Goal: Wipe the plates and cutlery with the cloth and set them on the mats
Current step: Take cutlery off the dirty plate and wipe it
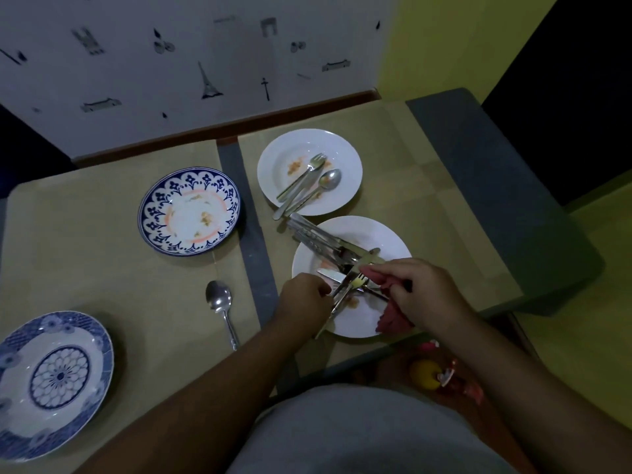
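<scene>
From the head camera, the left hand (304, 293) is clenched round the handle of a fork (358, 281) over the near white plate (355, 325), at the desk's near edge on the right mat (431, 200). The right hand (422, 295) pinches a red cloth (393, 321) just beside the fork's tines. The plate carries orange smears and a crossed pile of cutlery (321, 242). Behind it, the far white plate (342, 148) is smeared too and holds a fork, spoon and knife. On the left mat (85, 251) lie a blue-rimmed plate (150, 213) with food marks, a spoon (220, 302), and a blue floral plate (99, 340) at the near left corner.
</scene>
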Tool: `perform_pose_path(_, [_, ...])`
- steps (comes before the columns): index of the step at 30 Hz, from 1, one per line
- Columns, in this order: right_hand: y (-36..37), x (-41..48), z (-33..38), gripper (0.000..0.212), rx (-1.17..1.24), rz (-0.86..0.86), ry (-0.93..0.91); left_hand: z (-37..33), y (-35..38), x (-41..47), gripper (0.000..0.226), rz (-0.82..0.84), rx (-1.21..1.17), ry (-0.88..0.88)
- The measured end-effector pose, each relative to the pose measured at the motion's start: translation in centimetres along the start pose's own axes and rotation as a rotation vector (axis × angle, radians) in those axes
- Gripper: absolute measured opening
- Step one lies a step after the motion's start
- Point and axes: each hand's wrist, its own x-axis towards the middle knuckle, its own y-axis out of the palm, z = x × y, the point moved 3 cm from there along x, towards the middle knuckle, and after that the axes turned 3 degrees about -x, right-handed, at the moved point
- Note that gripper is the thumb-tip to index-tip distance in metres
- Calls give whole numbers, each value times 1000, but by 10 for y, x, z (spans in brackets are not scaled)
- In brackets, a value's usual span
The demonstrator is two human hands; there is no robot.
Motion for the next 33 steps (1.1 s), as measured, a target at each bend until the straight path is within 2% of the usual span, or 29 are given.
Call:
perform_pose_path(4, [-5, 2, 1, 37, 81, -6, 73, -1, -5, -9, 26, -3, -143, -38])
perform_pose_path(6, [-8, 4, 10, 26, 147, -18, 59, -1, -8, -18, 27, -27, -253, -74])
perform_pose_path(8, [-6, 7, 23, 16, 148, -60, -18, -1, -11, -26, 28, -29, -363, -115])
perform_pose_path(11, [7, 10, 37, 13, -2, -122, -170, 0, -12, -36, 27, 12, -506, -158])
perform_pose_path(16, [48, 0, 44, 30, -184, 48, -465, 2, -20, -46, 22, 42, -717, -210])
perform_pose_path(18, [55, 2, 44, 34, -234, 49, -515, 5, -23, -52, 22, 59, -805, -250])
perform_pose_path(22, [41, 32, 43, 30, -273, -87, -440, 11, -29, -63, 23, 75, -899, -300])
perform_pose_path(27, [49, 10, 57, 29, -292, 40, -605, 19, -37, -67, 23, 85, -854, -261])
perform_pose_path(33, [26, 58, 51, 24, -290, -75, -373, 26, -42, -73, 22, 112, -832, -246])
